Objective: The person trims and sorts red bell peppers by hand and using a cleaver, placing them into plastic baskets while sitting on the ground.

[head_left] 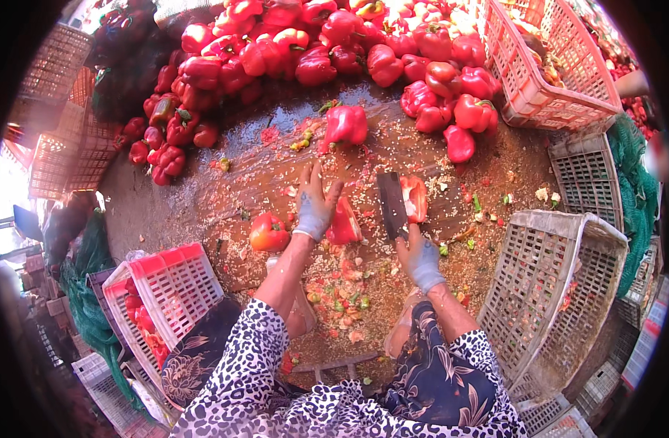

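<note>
My right hand (pixel 420 261), in a pale glove with bare fingertips, grips a cleaver (pixel 392 206), its broad dark blade pointing away from me. Against the blade's right side lies a cut piece of red bell pepper (pixel 414 198), its pale inside showing. With fingers stretched out and thumb apart, my left hand (pixel 314 209) is open, in the same kind of glove. Just right of it is another cut red pepper (pixel 344 222); whether they touch I cannot tell. A whole red pepper (pixel 269 233) sits to its left, and another red pepper (pixel 346 125) lies farther off.
A large heap of red peppers (pixel 276 55) covers the far side of the seed-strewn work surface (pixel 239 182). Plastic crates stand around: a red one (pixel 553 98) far right, a grey one (pixel 531 285) near right, and a white-and-red one (pixel 174 285) holding pepper pieces near left.
</note>
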Demonstrator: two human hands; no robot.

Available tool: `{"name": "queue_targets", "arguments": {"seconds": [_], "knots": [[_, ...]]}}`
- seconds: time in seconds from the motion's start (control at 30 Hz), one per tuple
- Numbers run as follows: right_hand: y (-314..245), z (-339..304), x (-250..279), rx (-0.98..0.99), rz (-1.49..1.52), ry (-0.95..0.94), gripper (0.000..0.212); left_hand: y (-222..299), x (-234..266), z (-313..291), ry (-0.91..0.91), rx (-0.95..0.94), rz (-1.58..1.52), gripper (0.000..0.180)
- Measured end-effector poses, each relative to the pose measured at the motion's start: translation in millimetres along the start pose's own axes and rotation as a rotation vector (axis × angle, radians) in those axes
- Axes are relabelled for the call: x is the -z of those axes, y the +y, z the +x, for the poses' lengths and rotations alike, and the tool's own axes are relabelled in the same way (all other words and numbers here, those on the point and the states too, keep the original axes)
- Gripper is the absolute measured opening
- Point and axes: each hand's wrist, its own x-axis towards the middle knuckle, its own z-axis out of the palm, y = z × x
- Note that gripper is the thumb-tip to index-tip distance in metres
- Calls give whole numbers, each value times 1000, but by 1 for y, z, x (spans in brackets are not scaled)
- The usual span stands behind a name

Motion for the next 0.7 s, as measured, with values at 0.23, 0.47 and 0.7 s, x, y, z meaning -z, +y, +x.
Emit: {"name": "queue_targets", "arguments": {"seconds": [0.23,0.47,0.7], "knots": [[4,2,20,55,175,137,26,42,3,150,-243,10,163,58],[-30,50,21,85,68,268,26,-7,-47,96,-88,59,-192,51],[-45,63,25,109,-150,175,29,22,-54,64,-103,56,-111,56]]}}
